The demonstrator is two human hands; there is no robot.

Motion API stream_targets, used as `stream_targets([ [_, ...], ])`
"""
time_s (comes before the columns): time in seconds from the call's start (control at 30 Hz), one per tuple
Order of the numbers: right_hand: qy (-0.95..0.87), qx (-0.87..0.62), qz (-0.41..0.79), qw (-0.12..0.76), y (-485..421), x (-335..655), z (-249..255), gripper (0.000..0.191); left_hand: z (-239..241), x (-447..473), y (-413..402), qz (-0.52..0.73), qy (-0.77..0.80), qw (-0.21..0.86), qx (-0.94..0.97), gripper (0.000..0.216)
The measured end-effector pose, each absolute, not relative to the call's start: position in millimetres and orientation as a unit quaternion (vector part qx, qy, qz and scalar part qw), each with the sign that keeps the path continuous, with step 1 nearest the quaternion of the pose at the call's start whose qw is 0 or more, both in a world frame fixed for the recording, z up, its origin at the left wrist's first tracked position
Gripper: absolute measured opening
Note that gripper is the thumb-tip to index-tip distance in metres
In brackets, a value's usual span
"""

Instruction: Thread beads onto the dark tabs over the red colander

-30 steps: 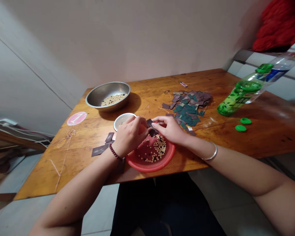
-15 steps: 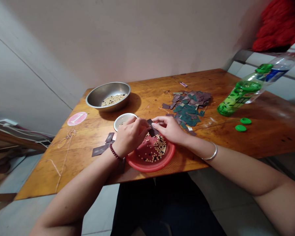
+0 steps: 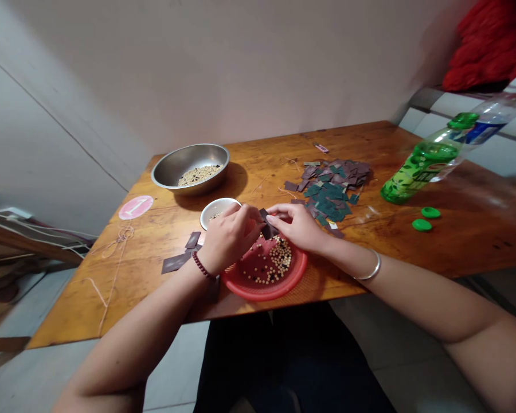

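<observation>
Over the far side of a shallow red mesh basket [image 3: 262,293], my right hand [image 3: 298,228] pinches a small dark flat piece [image 3: 267,225] between thumb and fingers. My left hand [image 3: 230,238] is closed at that piece's left edge, its fingertips pressed together; whatever they grip is hidden behind the knuckles. Inside the basket lie scattered small pale and black round beans [image 3: 280,258]. Just behind my left hand stands a small white bowl [image 3: 210,209] with some of the same in it, partly covered by the hand.
Farther back sits a steel bowl [image 3: 163,179] holding more pale and black beans. A pile of brown and green flat pieces [image 3: 333,195] lies behind my right hand. Dark pieces [image 3: 176,263], thread [image 3: 122,235] and a pink disc [image 3: 136,207] are leftward; bottles [image 3: 417,172] and green caps [image 3: 422,225] rightward.
</observation>
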State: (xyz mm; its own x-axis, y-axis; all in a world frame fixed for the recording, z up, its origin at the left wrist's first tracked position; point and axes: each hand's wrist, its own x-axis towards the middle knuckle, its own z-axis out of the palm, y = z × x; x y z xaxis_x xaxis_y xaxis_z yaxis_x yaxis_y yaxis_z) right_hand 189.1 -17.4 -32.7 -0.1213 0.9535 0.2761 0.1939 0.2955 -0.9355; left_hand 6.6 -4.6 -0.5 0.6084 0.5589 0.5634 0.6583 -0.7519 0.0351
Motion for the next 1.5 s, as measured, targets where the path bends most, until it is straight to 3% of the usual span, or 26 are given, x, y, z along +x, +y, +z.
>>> stream_targets([
  [0.73, -0.643, -0.451, 0.382, 0.487, -18.1, 189.3, -30.7, 0.017, -3.1, 5.4, -5.7, -0.281, -0.286, 0.077, -0.913, 0.011],
  [1.1, -0.639, -0.440, 0.394, 0.494, -17.7, 189.3, -29.2, 0.016, -2.5, 6.1, -5.5, -0.275, -0.314, 0.094, -0.904, 0.021],
  [1.5, -0.637, -0.446, 0.388, 0.495, -17.6, 189.7, -29.9, 0.016, -0.8, 5.7, -5.3, -0.281, -0.302, 0.067, -0.909, 0.009],
])
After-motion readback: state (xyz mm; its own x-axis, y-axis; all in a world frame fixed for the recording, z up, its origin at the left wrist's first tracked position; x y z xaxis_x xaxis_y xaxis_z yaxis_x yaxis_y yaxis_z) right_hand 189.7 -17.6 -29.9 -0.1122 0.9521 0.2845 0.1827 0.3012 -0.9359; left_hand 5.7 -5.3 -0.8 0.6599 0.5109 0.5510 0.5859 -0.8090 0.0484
